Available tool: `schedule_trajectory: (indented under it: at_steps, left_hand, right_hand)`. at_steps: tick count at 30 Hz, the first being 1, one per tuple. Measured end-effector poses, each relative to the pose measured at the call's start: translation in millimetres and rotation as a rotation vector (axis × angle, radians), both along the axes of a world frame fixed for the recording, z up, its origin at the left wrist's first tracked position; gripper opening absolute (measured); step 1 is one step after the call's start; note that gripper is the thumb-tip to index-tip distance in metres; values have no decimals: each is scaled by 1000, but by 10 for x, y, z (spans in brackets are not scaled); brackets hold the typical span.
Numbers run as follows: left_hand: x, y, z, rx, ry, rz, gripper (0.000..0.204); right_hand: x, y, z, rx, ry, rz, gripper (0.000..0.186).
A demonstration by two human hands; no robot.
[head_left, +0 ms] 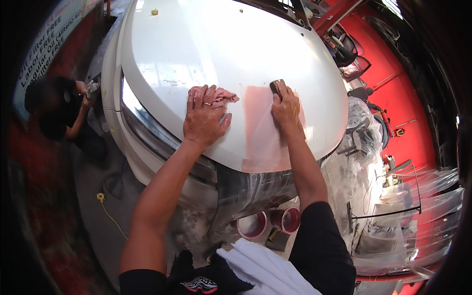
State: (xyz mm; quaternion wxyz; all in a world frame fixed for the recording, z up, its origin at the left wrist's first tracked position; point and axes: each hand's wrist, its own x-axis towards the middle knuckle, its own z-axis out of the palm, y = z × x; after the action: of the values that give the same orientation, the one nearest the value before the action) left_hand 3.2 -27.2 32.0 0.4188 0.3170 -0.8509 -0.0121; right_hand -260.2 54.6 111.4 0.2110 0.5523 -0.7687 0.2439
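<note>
A white car hood [183, 59] spreads out in front of me, its surface bright with glare. Under the fingers of my left hand [201, 120] is a crumpled pink cloth [225, 96], held against the hood. A dark sanding block [274, 87] is gripped in my right hand [287, 109], thumb and fingers along its sides. It rests on a dull pink rectangular patch [259, 115] near the hood's front edge. My right palm hides part of the block, and the block's underside cannot be seen.
At left, a co-worker in black [61, 105] handles a metallic tool [92, 89] beside the car. A yellow plug [101, 196] with its cord lies on the floor. Two reddish containers [252, 225] stand below the bumper. Plastic sheeting [364, 132] and assorted parts line the right side.
</note>
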Motion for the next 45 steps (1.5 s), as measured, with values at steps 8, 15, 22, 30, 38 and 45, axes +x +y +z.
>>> schedule_trajectory:
  at_steps: [8, 15, 22, 30, 38, 45]
  left_hand:
    - [222, -148, -35, -41, 23, 73, 35]
    - [7, -21, -56, -14, 31, -11, 33]
    - [144, -121, 11, -24, -7, 39, 38]
    - [293, -174, -11, -9, -68, 75, 37]
    - [-100, 40, 0, -5, 23, -15, 41]
    - [207, -122, -58, -11, -2, 46, 36]
  right_hand:
    - [864, 1408, -1023, 7, 123, 184, 53]
    - [-325, 663, -344, -89, -153, -31, 56]
    - [81, 990, -724, -174, -47, 74, 51]
    - [709, 1150, -998, -145, -64, 25, 51]
    - [-473, 533, -97, -66, -57, -218, 39]
    - [873, 1192, -789, 19, -44, 311, 56]
